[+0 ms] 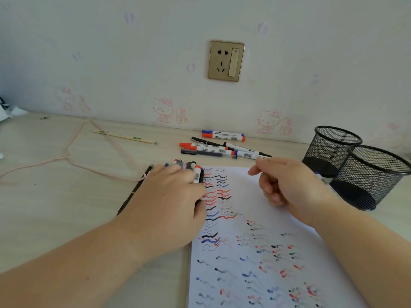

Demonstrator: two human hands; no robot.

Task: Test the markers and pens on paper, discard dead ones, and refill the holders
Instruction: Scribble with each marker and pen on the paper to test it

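Observation:
My left hand [169,196] lies over a bundle of markers and pens [191,167] at the top left corner of the white test paper [255,252]. Its fingers curl round them, and only the caps stick out beyond the fingertips. My right hand [289,187] hovers over the paper's top right and holds nothing; thumb and forefinger reach toward a loose pile of markers [222,146] behind the paper. Two black mesh holders [331,150] [375,176] stand to the right. The paper is covered with red, blue and black squiggles.
A black pen [133,192] lies left of my left hand. A marker [321,177] lies between my right wrist and the holders. A pink hanger [66,152] and a wooden stick [122,136] are on the desk at the left. A wall socket [226,61] is behind.

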